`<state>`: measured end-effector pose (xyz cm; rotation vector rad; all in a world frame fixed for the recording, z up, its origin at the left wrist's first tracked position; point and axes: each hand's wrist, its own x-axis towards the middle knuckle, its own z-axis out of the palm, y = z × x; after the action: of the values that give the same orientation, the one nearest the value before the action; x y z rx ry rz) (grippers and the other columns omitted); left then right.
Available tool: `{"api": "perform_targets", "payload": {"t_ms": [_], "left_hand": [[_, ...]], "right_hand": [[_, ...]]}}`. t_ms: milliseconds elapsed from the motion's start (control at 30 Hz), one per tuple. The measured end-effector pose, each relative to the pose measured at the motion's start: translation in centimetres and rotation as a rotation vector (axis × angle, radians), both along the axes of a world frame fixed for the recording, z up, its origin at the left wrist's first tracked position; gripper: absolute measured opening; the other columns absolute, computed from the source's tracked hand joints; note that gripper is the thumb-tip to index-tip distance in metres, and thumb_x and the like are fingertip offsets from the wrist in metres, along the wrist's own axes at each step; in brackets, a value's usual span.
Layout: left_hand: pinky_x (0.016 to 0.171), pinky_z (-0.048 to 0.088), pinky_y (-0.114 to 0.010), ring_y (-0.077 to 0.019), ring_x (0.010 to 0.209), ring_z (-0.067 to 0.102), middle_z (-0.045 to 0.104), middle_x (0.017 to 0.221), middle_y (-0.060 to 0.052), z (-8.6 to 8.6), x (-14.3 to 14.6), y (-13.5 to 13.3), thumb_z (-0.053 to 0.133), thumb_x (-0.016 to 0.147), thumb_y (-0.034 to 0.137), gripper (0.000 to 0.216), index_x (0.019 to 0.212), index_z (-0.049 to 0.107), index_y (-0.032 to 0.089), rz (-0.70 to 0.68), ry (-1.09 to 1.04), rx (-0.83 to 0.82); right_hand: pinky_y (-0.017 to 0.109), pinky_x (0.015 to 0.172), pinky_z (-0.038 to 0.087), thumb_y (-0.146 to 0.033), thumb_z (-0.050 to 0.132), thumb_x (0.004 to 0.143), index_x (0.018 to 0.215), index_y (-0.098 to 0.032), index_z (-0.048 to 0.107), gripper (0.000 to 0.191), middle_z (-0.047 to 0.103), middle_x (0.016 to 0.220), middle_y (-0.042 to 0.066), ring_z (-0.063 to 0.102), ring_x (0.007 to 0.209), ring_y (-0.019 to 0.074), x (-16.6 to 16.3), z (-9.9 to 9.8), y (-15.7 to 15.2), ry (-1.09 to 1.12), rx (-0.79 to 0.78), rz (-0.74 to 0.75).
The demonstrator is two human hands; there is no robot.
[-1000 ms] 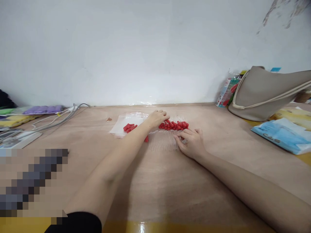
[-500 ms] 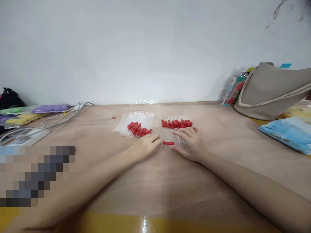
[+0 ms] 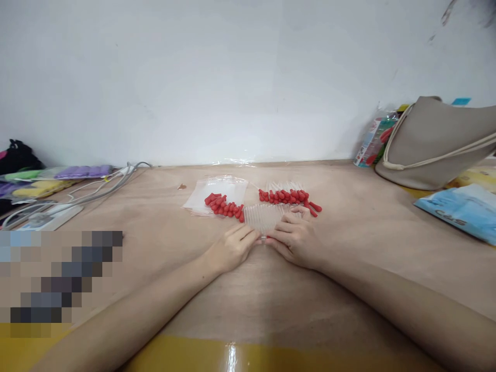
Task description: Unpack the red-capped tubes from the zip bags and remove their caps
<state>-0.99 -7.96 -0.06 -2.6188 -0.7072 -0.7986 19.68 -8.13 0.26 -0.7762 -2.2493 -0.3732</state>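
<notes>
My left hand (image 3: 238, 246) is closed in a pinch on one end of a thin clear tube (image 3: 264, 239). Facing it, my right hand (image 3: 296, 238) pinches a red rubber bulb (image 3: 268, 237) at the tube's other end; only a bit of the red shows. How far the tube sits in the bulb is hidden by the fingers. Just beyond both hands lies a row of clear tubes (image 3: 260, 216), partly under my right fingers. Loose red rubber bulbs (image 3: 225, 206) lie at the row's left, some on a stack of clear plastic bags (image 3: 232, 187).
Behind the right hand lie white-stemmed pieces with red bulbs (image 3: 284, 196). A grey bag (image 3: 437, 139) and a blue packet (image 3: 457, 212) lie at right. On the left are cables (image 3: 112, 187), a power strip (image 3: 58, 217) and colourful packs (image 3: 81, 172). A white wall (image 3: 248, 82) bounds the table.
Both hands have drawn slightly nearer to me and closer together. The red bulb between them is now mostly covered by the right fingers, and a clear tube shows between the fingertips.
</notes>
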Motion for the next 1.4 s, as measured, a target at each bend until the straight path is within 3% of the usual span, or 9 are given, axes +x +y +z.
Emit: {"api": "perform_targets", "payload": {"t_ms": [267, 500, 767, 833, 967, 1033, 1133, 1400], "left_hand": [[0.060, 0.042, -0.024, -0.0126, 0.064, 0.049, 0.054, 0.069, -0.002, 0.4, 0.1, -0.3, 0.041, 0.090, 0.018, 0.014, 0.085, 0.054, 0.013, -0.019, 0.048, 0.020], [0.060, 0.043, -0.023, -0.0120, 0.063, 0.049, 0.054, 0.069, -0.002, 0.3, 0.1, -0.3, 0.040, 0.090, 0.017, 0.015, 0.083, 0.054, 0.014, -0.002, 0.033, -0.004], [0.057, 0.043, -0.021, -0.0106, 0.059, 0.049, 0.052, 0.068, -0.001, -0.2, -0.8, 0.5, 0.037, 0.091, 0.020, 0.020, 0.085, 0.055, 0.014, 0.089, -0.052, -0.022], [0.058, 0.043, -0.020, -0.0107, 0.062, 0.050, 0.053, 0.071, -0.002, -0.2, -1.2, 1.3, 0.036, 0.091, 0.019, 0.019, 0.088, 0.055, 0.014, 0.176, -0.152, -0.024], [0.067, 0.047, -0.024, -0.0132, 0.075, 0.052, 0.051, 0.084, -0.006, -0.1, -1.3, 2.6, 0.035, 0.088, 0.012, 0.025, 0.106, 0.052, 0.012, 0.230, -0.224, -0.035], [0.067, 0.047, -0.024, -0.0137, 0.075, 0.050, 0.048, 0.084, -0.006, -0.2, -1.0, 3.0, 0.035, 0.086, 0.010, 0.029, 0.111, 0.050, 0.011, 0.209, -0.222, -0.028], [0.068, 0.047, -0.025, -0.0139, 0.076, 0.050, 0.049, 0.083, -0.006, -0.5, -0.7, 3.3, 0.038, 0.084, 0.008, 0.029, 0.110, 0.051, 0.012, 0.184, -0.247, -0.022], [0.070, 0.048, -0.026, -0.0142, 0.076, 0.054, 0.055, 0.081, -0.006, -0.5, 0.0, 3.4, 0.041, 0.084, 0.011, 0.015, 0.084, 0.056, 0.014, 0.127, -0.242, -0.063]], "right_hand": [[0.035, 0.084, 0.025, -0.026, 0.053, 0.084, 0.069, -0.021, 0.061, 0.018, 0.055, 0.052, -0.006, 0.046, 0.063, 0.0100, 0.6, 0.4, -0.4, -0.043, 0.138, 0.042], [0.038, 0.087, 0.024, -0.027, 0.057, 0.082, 0.084, -0.022, 0.063, 0.008, 0.061, 0.059, -0.007, 0.049, 0.065, 0.0086, 1.3, -0.2, 0.0, -0.046, 0.269, 0.042], [0.031, 0.077, 0.028, -0.025, 0.061, 0.080, 0.086, -0.026, 0.064, 0.006, 0.065, 0.068, -0.008, 0.050, 0.064, 0.0059, 3.3, 0.0, 1.1, -0.037, 0.441, 0.017], [0.031, 0.073, 0.029, -0.027, 0.062, 0.079, 0.081, -0.026, 0.065, 0.004, 0.065, 0.069, -0.006, 0.050, 0.063, 0.0075, 4.8, 0.0, 2.6, 0.088, 0.373, -0.106], [0.030, 0.062, 0.038, -0.039, 0.052, 0.081, 0.084, -0.019, 0.069, 0.026, 0.062, 0.078, 0.006, 0.054, 0.069, 0.0154, 8.6, -0.5, 6.4, 0.545, -0.121, -0.471], [0.030, 0.058, 0.039, -0.040, 0.054, 0.076, 0.084, -0.016, 0.069, 0.030, 0.062, 0.075, 0.007, 0.054, 0.063, 0.0163, 10.3, -1.0, 7.7, 0.609, -0.350, -0.611], [0.028, 0.052, 0.038, -0.039, 0.057, 0.070, 0.082, -0.015, 0.069, 0.029, 0.063, 0.066, 0.005, 0.052, 0.055, 0.0148, 11.5, -1.6, 8.4, 0.635, -0.604, -0.669], [0.026, 0.053, 0.039, -0.042, 0.058, 0.068, 0.071, -0.018, 0.068, 0.026, 0.065, 0.064, 0.003, 0.056, 0.059, 0.0157, 10.5, -1.2, 8.1, 0.499, -0.718, -0.643]]}}
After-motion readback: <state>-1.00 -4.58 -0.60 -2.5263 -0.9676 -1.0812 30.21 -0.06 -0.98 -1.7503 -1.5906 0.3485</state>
